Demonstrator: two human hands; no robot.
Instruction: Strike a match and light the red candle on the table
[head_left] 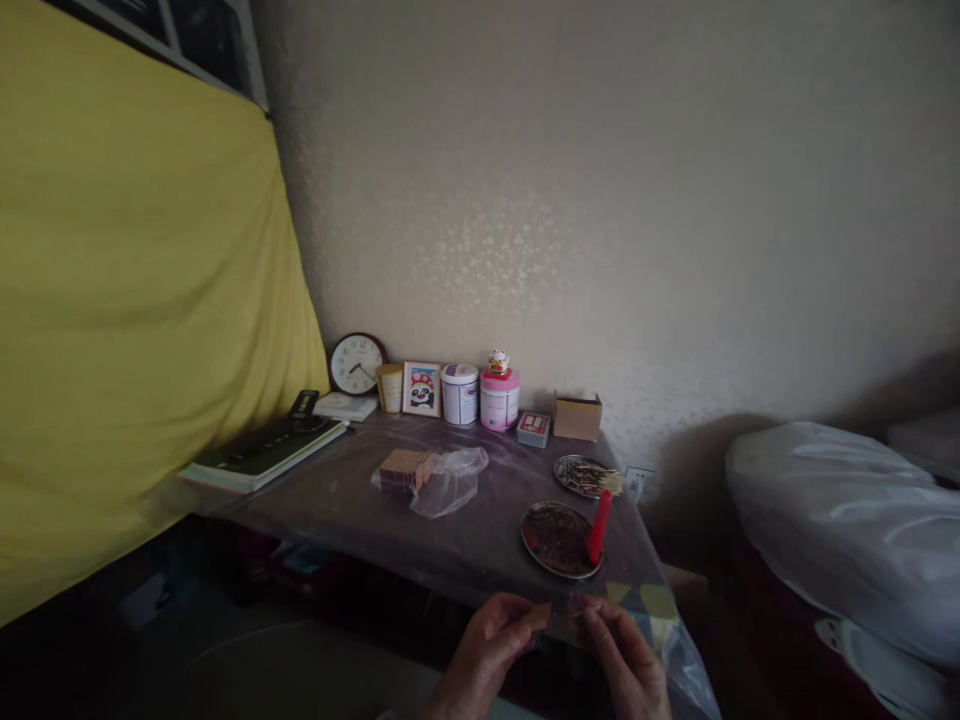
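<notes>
My left hand (491,645) pinches a small tan cardboard piece (538,617) between thumb and fingers, just off the table's front edge. Close beside it, my right hand (624,655) has its thumb and fingertips pressed together; what they hold is too small and dim to make out. Beyond the hands lies a round metal plate (534,560) with dark small bits in it, and a red stick-like handle (600,525) stands up at its right side. Farther back, another metal plate (564,478) carries many thin pale sticks (604,480).
A block of stacked small tan boxes (403,468) sits by a clear plastic bag (457,480) on the covered table (337,510). Along the wall stand a clock (358,363), a panda picture (422,388), tubs (460,395) and an open cardboard box (577,418). Books (266,455) lie left.
</notes>
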